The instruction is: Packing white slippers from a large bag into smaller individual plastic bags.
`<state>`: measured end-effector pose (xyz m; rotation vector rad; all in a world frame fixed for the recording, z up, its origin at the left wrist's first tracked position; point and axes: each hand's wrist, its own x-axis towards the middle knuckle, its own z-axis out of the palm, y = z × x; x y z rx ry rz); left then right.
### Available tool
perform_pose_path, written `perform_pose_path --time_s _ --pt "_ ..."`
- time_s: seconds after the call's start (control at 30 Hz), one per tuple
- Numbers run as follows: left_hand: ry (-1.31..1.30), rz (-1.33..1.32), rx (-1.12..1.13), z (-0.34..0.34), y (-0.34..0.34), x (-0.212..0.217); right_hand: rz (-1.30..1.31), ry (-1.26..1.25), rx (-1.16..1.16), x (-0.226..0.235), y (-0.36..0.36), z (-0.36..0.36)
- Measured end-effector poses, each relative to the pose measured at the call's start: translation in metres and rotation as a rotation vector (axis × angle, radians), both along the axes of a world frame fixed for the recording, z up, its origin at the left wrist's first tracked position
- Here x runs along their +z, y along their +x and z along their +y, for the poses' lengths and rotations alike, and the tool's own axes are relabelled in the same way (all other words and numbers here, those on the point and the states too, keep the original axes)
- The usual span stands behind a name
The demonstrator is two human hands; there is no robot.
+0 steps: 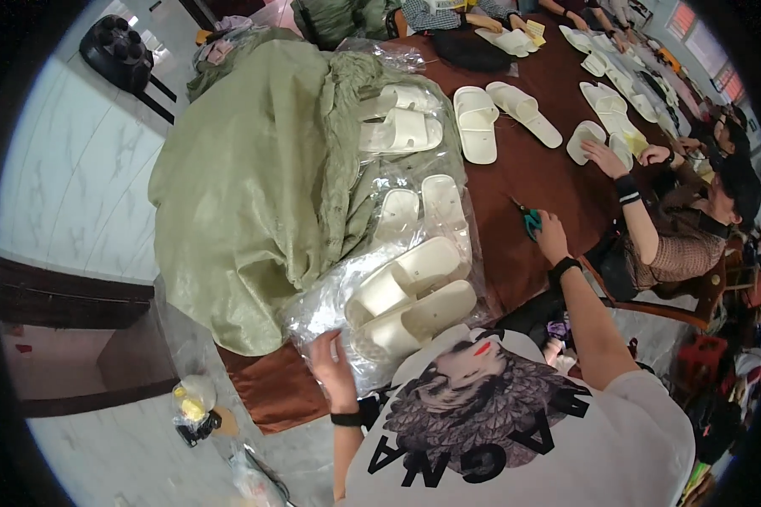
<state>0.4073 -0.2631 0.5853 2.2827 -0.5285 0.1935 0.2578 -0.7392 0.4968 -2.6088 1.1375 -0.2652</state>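
My right hand [553,240] is closed around the green handles of a pair of scissors [530,221] at the table's near right. The scissors' blades point to the far left over the brown cloth. My left hand [333,368] is open, its fingers stretched out beside the clear plastic bag [317,317] at the near edge. Whether its fingertips touch the plastic, I cannot tell. White slippers [427,313] lie in a pile on and under this plastic in front of me. Farther off, a pair of white slippers [477,127] rests bare on the cloth.
A large green woven sack [237,177] covers the table's left side. More slippers [402,131] lie in clear plastic beside it. On the right, a co-worker's hand [604,158] reaches to a slipper. Other people sit along the brown-covered table [516,190]. Bags stand on the floor at lower left.
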Motion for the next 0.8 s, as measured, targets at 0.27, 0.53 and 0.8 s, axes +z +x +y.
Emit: perform_pose_path --time_s 0.27,0.53,0.8 --pt "0.148 -0.125 -0.657 -0.09 0.034 -0.007 0.128 0.13 0.044 0.008 0.004 0.007" --pt "0.67 -0.144 -1.019 -0.112 0.053 -0.032 -0.552 1.012 -0.114 0.027 -0.026 0.058" --pt "0.314 0.123 -1.17 -0.121 0.09 -0.02 -0.364 1.201 0.435 0.099 -0.018 0.09"
